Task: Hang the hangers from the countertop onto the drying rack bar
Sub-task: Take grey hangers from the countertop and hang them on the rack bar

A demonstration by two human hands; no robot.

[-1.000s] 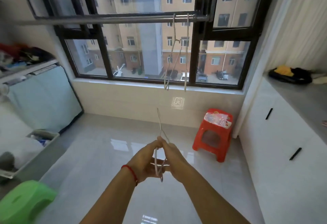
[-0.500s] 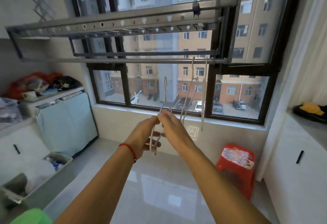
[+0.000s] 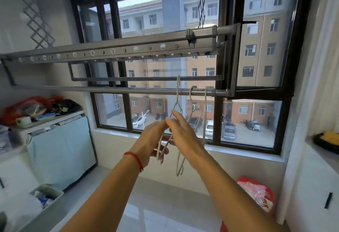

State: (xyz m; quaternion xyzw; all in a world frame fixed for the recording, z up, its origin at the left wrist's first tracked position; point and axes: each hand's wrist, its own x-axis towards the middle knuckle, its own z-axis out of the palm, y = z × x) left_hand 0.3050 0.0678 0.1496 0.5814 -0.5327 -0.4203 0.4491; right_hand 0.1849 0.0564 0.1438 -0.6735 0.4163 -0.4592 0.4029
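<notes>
Both hands hold thin white wire hangers in front of the window. My left hand (image 3: 153, 141), with a red string on the wrist, grips the lower part of one white hanger (image 3: 161, 147). My right hand (image 3: 183, 136) pinches the raised hanger (image 3: 177, 101), whose hook reaches up to about the height of the drying rack bar (image 3: 113, 90). Two more hung hangers (image 3: 197, 110) dangle from the bar just right of my hands.
The grey drying rack frame (image 3: 117, 50) with a row of holes spans above the bar. A red stool (image 3: 256, 195) stands below right, a white countertop (image 3: 319, 158) with a dark bundle at right. A cluttered shelf (image 3: 40, 119) and a bin sit at left.
My hands rose from near the floor view up toward the bar, carrying the hangers. The view tilted upward, and the raised hanger's hook now reaches bar height.
</notes>
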